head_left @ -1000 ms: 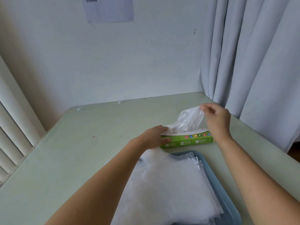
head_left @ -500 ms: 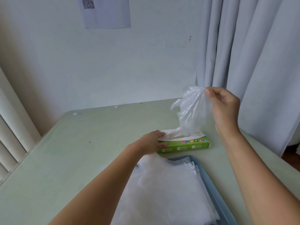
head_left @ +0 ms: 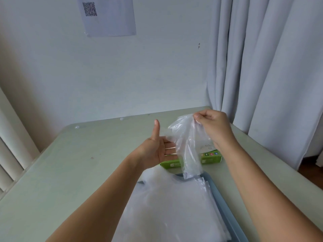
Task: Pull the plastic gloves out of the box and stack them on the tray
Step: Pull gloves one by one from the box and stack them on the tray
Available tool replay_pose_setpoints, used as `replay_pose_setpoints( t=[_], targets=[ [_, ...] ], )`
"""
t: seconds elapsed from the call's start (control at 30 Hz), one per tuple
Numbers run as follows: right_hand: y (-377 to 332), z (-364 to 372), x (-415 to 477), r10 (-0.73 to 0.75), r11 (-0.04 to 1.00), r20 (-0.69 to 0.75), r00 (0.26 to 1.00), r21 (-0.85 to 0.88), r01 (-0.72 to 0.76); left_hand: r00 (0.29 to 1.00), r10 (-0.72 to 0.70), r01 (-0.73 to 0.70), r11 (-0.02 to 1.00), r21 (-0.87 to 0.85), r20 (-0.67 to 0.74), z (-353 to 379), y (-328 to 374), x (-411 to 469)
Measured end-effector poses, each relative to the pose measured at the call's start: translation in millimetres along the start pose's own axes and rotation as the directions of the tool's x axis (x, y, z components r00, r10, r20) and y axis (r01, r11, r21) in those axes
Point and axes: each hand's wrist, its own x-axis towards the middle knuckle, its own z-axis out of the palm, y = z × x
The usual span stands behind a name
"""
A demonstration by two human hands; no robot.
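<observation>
Plastic glove (head_left: 189, 151), pinched at its top by the right hand (head_left: 214, 127), hangs before the box (head_left: 211, 158) above the far rim of the tray (head_left: 224, 209), so the left hand (head_left: 155, 151), its grip open beside it, should steady and spread it flat before laying it squarely on the stack (head_left: 171, 206).

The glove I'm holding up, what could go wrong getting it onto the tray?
The glove hangs from a pinch of the right hand, so it could slip or land crumpled on the stack. Its lower end dangles at the far rim of the tray by the green box and might drape outside.
</observation>
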Motion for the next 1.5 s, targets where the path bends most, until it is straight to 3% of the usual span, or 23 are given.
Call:
replay_pose_setpoints(
  t=[0.07,0.2,0.47,0.53,0.63,0.73,0.8,0.9,0.97,1.03,1.07,1.1,1.13,1.17,1.23,1.33,1.4,1.43,1.5],
  targets=[
    [6.3,1.9,0.5,0.016,1.0,-0.029,0.999,-0.013,-0.017,0.999,0.05,-0.05,0.999,-0.018,0.008,1.2,-3.5,-0.6],
    [11.7,-2.3,2.4,0.049,0.998,-0.083,0.995,-0.025,-0.051,0.981,0.114,-0.118,0.993,-0.014,-0.159,0.1,-6.5,2.8],
    [34.4,-7.5,9.5,0.125,0.984,-0.15,0.981,-0.108,-0.142,0.963,0.109,-0.097,0.993,0.061,-0.248,-5.0,-3.9,1.1],
    [38.2,-9.7,10.2,0.119,0.978,-0.163,0.979,-0.152,-0.144,0.94,0.133,-0.119,0.991,0.064,-0.314,-6.4,-3.2,0.9],
    [40.6,-16.7,13.5,0.134,0.97,-0.205,0.969,-0.171,-0.171,0.868,0.192,-0.095,0.969,0.228,-0.457,-12.1,-3.7,3.2],
    [38.9,-24.6,16.5,0.179,0.971,-0.228,0.957,-0.115,-0.209,0.78,0.299,-0.032,0.896,0.443,-0.549,-21.6,-6.5,5.9],
    [31.3,-32.1,16.1,0.18,0.972,-0.229,0.957,-0.107,-0.209,0.726,0.393,0.062,0.78,0.623,-0.564,-24.2,-6.8,4.6],
    [6.9,-46.4,10.7,0.109,0.984,-0.192,0.975,-0.122,-0.134,0.718,0.44,0.178,0.634,0.752,-0.54,-22.7,-4.0,1.6],
    [-10.9,-55.9,3.2,0.053,0.99,-0.121,0.991,-0.125,-0.068,0.712,0.491,0.174,0.568,0.804,-0.501,-17.2,2.1,-3.3],
    [-29.3,-61.7,-8.5,0.03,0.995,-0.03,0.999,-0.099,-0.033,0.679,0.598,0.068,0.526,0.848,-0.426,-6.4,11.2,-13.7],
    [-38.9,-62.8,-14.6,0.023,0.997,0.013,1.0,-0.073,-0.022,0.683,0.618,-0.019,0.548,0.836,-0.39,-0.2,16.2,-20.2],
    [-47.2,-62.7,-20.1,0.025,0.999,0.055,0.998,-0.028,-0.024,0.731,0.577,-0.114,0.63,0.768,-0.364,8.1,20.8,-26.3],
    [-56.2,-62.2,-25.0,0.032,0.999,0.094,0.995,0.033,-0.035,0.83,0.459,-0.17,0.748,0.641,-0.316,20.6,24.5,-34.9],
    [-64.1,-60.1,-29.0,0.04,0.994,0.134,0.99,0.1,-0.054,0.927,0.301,-0.159,0.855,0.494,-0.223,32.4,24.2,-42.2],
    [-76.9,-56.4,-36.1,0.05,0.979,0.223,0.974,0.181,-0.091,0.999,0.049,-0.042,0.958,0.284,-0.018,52.2,17.1,-52.8],
    [-89.3,-47.5,-49.2,0.063,0.977,0.317,0.946,0.173,-0.123,0.988,0.031,-0.035,0.999,0.023,0.15,69.0,1.1,-63.8],
    [-86.9,-41.7,-57.8,0.129,0.94,0.27,0.954,0.274,-0.205,0.986,0.074,-0.048,0.984,-0.169,0.148,76.1,-3.9,-74.5],
    [-83.4,-40.1,-61.8,0.208,0.88,0.229,0.951,0.379,-0.284,0.988,0.075,-0.037,0.964,-0.262,0.136,78.2,-5.4,-78.7],
    [-71.5,-42.0,-73.7,0.436,0.631,0.25,0.864,0.6,-0.492,0.997,0.058,-0.03,0.896,-0.442,0.05,80.9,-6.6,-87.3]
  ],
)
